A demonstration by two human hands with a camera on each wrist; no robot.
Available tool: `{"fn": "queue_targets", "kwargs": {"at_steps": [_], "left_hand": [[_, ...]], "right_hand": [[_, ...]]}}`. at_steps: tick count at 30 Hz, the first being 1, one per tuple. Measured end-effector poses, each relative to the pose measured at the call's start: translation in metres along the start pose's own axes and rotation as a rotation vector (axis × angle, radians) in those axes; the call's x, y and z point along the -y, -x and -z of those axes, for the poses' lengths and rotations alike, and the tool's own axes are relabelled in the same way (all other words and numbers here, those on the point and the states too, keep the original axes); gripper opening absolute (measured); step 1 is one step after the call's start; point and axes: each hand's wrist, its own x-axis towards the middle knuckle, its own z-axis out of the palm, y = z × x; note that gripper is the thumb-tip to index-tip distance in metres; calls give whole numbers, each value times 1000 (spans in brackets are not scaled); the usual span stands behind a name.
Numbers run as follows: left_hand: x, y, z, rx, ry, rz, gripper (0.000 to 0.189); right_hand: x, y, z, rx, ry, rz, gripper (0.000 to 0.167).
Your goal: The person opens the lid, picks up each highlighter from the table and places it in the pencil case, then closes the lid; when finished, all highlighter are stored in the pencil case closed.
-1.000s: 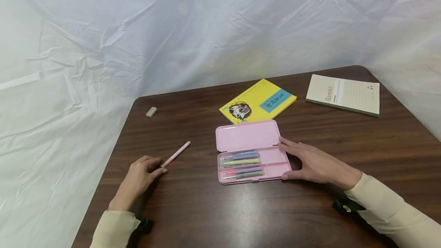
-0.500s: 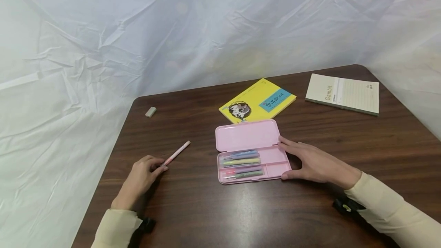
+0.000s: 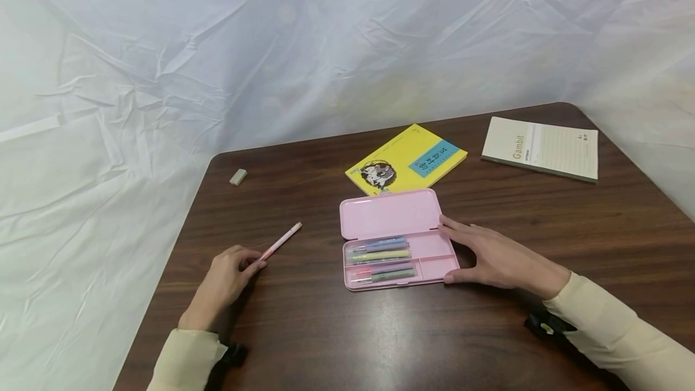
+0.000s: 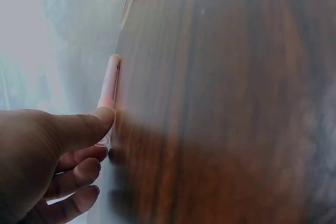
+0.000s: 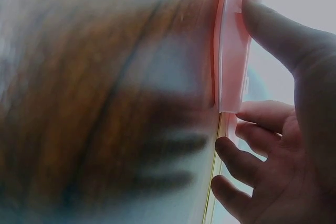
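Observation:
Between thumb and fingers, my left hand (image 3: 228, 282) pinches the lower end of a white and pink pen (image 3: 281, 241); the grip hides that end. In the left wrist view the pen (image 4: 109, 80) points away from the thumb. A pink pencil case (image 3: 391, 215) lies with its lid folded back. Several colored pens (image 3: 382, 254) fill the left part of its compartments. My right hand (image 3: 496, 257) holds the case's right end, thumb at the front corner and fingers near the hinge. The right wrist view shows the thumb against the case's wall (image 5: 233, 61).
Behind the case lies a yellow book (image 3: 404, 158), close to the lid. A cream notebook (image 3: 543, 148) is at the back right. An eraser (image 3: 238, 177) lies at the back left of the dark wooden table (image 3: 304, 330). White sheeting (image 3: 304, 77) hangs around the table.
My left hand has slid slightly to the right along the table, its fingertips now further over the pen's end. The pen has shifted very slightly. My right hand and the case stay put.

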Motion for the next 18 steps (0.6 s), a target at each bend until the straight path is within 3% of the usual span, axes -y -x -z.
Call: {"fn": "queue_targets", "kwargs": {"at_steps": [9, 14, 18], "left_hand": [[-1, 2, 1, -10, 21, 1, 12], [-7, 2, 3, -87, 47, -51, 10], [-23, -3, 7, -133, 85, -119, 9]], "right_hand": [[1, 0, 1, 5, -1, -10, 98], [2, 0, 1, 8, 0, -16, 98], [1, 1, 1, 12, 3, -22, 100]]}}
